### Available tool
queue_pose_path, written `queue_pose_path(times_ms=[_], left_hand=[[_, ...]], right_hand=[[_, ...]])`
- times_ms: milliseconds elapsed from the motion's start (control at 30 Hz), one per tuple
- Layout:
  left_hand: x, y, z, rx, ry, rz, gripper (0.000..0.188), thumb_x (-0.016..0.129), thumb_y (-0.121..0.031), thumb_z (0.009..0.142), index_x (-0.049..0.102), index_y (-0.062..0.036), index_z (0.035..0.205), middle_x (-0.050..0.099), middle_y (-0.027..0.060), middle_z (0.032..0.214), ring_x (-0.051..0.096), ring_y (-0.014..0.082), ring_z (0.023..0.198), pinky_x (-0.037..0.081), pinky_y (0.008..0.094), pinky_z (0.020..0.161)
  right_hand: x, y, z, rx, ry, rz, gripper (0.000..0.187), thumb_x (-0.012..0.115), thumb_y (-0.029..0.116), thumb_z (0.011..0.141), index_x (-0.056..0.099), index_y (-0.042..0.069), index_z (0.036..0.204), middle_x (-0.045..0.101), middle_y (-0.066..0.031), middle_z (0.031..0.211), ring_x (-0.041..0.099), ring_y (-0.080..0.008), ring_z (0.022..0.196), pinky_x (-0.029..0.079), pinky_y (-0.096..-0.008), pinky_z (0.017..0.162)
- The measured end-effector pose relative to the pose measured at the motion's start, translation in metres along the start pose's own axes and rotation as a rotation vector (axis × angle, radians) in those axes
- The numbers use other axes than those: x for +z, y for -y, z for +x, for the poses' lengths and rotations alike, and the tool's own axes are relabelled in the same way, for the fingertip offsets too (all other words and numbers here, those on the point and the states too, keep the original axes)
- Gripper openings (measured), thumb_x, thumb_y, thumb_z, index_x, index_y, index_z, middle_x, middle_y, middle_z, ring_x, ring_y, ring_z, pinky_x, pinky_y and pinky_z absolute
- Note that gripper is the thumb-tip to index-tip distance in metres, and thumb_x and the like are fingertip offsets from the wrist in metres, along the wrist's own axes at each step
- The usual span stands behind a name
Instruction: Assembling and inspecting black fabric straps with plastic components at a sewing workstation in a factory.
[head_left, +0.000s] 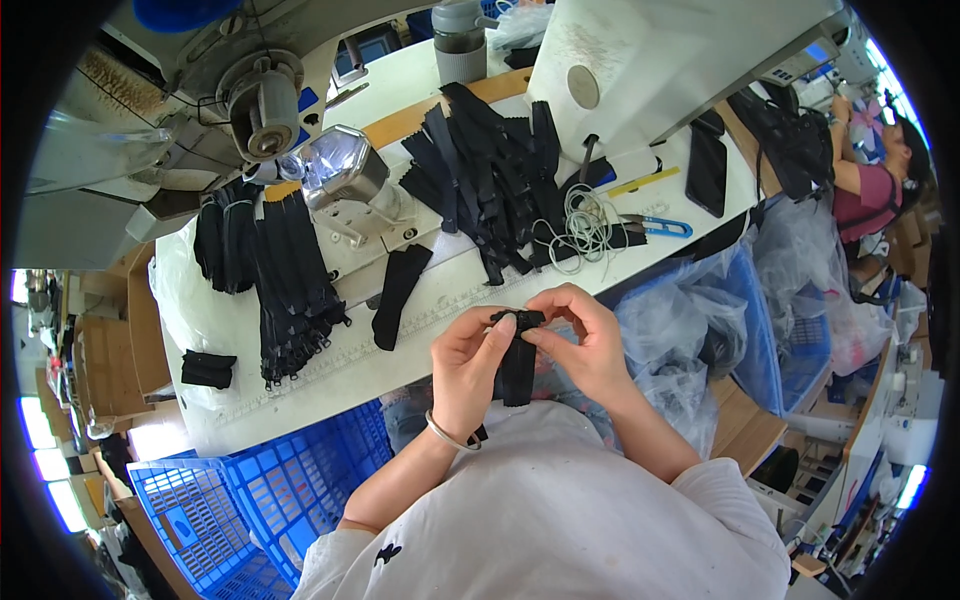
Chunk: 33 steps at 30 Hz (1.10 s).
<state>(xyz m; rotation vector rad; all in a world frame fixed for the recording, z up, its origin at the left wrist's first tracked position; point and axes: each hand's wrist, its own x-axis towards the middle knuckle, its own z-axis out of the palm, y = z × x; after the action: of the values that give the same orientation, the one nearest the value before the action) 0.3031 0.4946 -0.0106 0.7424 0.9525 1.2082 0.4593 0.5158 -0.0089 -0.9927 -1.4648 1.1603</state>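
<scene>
Both my hands are raised in front of my chest, just off the table's near edge. A black fabric strip (516, 375) hangs down from between them, its top end folded over. My left hand (466, 365) pinches that end between thumb and fingers. From the other side, my right hand (585, 340) grips the same end with thumb and forefinger. Whether the strip has zipper teeth I cannot tell. Beyond my hands lies a flat black piece (400, 295). A bundle of black zippers (295, 270) with metal pulls rests to the left, and a loose pile of black strips (490, 170) farther back.
The white table (370, 375) carries a sewing machine (620, 70), pale cord (582, 230), blue-handled thread snips (665, 227), a phone (707, 172) and a small black folded bundle (208, 369). Blue crates (240, 500) stand below left; plastic bags (670, 330) fill the right. A co-worker (870, 185) sits far right.
</scene>
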Motion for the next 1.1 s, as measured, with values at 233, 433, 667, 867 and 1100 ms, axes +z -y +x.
queue_pose_path(times_ms=[233,433,667,867,1100], left_hand=[[-0.001,-0.002,-0.003,-0.018,0.009,-0.027,0.016,0.055,-0.009,0.095,0.059,0.0049,0.103,0.065,0.0071,0.093,0.062,0.0101,0.077,0.054,0.0237,0.069],[0.0,-0.004,-0.003,-0.064,-0.007,-0.132,0.02,0.054,-0.007,0.094,0.058,0.0059,0.109,0.065,0.0096,0.095,0.066,0.0147,0.078,0.055,0.0262,0.07],[-0.002,-0.003,-0.004,-0.07,0.008,-0.072,0.022,0.047,-0.003,0.095,0.054,0.0085,0.112,0.066,0.0165,0.094,0.069,0.0241,0.076,0.06,0.0351,0.071],[-0.001,-0.006,-0.002,-0.066,0.038,-0.077,0.022,0.047,-0.002,0.094,0.054,0.0087,0.112,0.066,0.0164,0.095,0.069,0.0239,0.078,0.06,0.0352,0.071],[0.003,-0.01,-0.003,-0.033,0.036,-0.055,0.022,0.049,-0.001,0.093,0.055,0.006,0.113,0.065,0.0128,0.095,0.067,0.0188,0.076,0.058,0.0302,0.068]], right_hand=[[0.002,-0.001,-0.003,0.111,0.005,0.063,0.033,0.069,-0.005,0.077,0.055,0.0,0.106,0.058,-0.0037,0.094,0.056,-0.0113,0.088,0.046,-0.027,0.082],[0.003,-0.007,-0.001,0.075,-0.016,0.16,0.038,0.067,-0.006,0.078,0.049,0.002,0.111,0.055,-0.0034,0.099,0.055,-0.0097,0.088,0.045,-0.0252,0.08],[0.005,-0.006,-0.002,0.117,-0.053,0.264,0.034,0.064,-0.002,0.083,0.05,0.001,0.114,0.057,-0.0027,0.092,0.055,-0.0082,0.086,0.046,-0.0224,0.077],[0.004,0.001,0.0,0.137,-0.064,0.235,0.024,0.066,0.0,0.083,0.056,0.0,0.105,0.06,-0.0027,0.09,0.057,-0.0086,0.084,0.048,-0.0245,0.07],[0.003,0.005,0.004,-0.257,-0.118,-0.384,0.014,0.067,-0.001,0.077,0.063,0.0,0.09,0.063,-0.0107,0.086,0.06,-0.0207,0.077,0.046,-0.0284,0.069]])
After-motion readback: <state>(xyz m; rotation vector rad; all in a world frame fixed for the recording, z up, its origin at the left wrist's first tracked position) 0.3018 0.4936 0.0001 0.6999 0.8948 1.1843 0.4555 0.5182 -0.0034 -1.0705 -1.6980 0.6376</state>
